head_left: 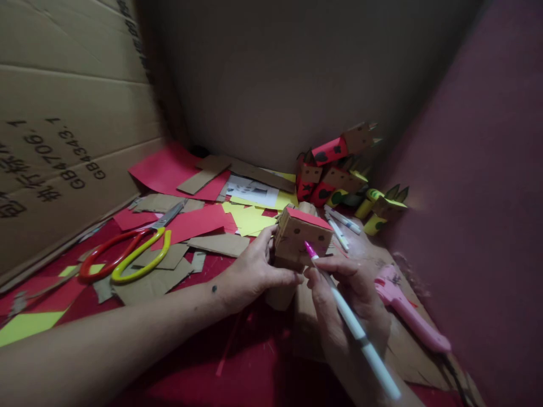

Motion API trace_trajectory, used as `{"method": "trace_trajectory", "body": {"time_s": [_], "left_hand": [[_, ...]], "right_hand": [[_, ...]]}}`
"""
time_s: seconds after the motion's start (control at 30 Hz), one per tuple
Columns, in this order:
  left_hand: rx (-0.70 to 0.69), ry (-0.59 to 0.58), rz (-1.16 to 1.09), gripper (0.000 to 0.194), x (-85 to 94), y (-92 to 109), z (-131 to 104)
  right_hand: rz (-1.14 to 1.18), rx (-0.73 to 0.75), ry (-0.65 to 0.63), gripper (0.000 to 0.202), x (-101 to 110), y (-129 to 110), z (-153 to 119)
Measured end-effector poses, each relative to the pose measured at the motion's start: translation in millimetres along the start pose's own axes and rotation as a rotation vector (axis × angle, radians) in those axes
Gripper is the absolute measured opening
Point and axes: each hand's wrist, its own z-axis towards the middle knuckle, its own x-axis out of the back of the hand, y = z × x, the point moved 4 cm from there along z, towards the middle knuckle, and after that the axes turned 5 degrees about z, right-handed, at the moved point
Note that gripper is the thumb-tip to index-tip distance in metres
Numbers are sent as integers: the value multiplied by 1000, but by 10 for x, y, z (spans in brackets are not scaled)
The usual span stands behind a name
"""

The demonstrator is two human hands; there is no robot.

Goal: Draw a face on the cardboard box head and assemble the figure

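My left hand (254,268) is closed around the lower left side of a small cardboard figure (292,249). The figure's boxy head has a red strip on top, two dark round eyes and faint purple marks on its front. In my right hand (356,299) is a white felt-tip pen (350,316), pinched between thumb and fingers. Its magenta tip meets or nearly meets the cardboard below the eyes; I cannot tell which. The lower part of the figure is partly hidden behind my hands.
Scissors (131,249) with red and yellow handles lie left among paper and cardboard scraps. Several finished cardboard figures (331,169) are heaped at the back right. More pens (339,229) and a pink glue gun (411,314) lie right. A large carton (76,113) stands left.
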Motion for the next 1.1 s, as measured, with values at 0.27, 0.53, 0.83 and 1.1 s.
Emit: {"method": "trace_trajectory", "body": {"time_s": [0.27,0.53,0.83,1.1], "left_hand": [[3,-7,-5,79,16,-19,19],[5,2,-12,80,28,-31,21],[4,-26,-24,75,18,-39,23],[7,-22,-33,68,46,-44,27]], "right_hand": [[6,15,-19,25,0,2,5],[23,51,-42,24,1,-24,28],[40,41,-56,21,-4,-21,32],[112,-54,46,12,33,-28,40]]}}
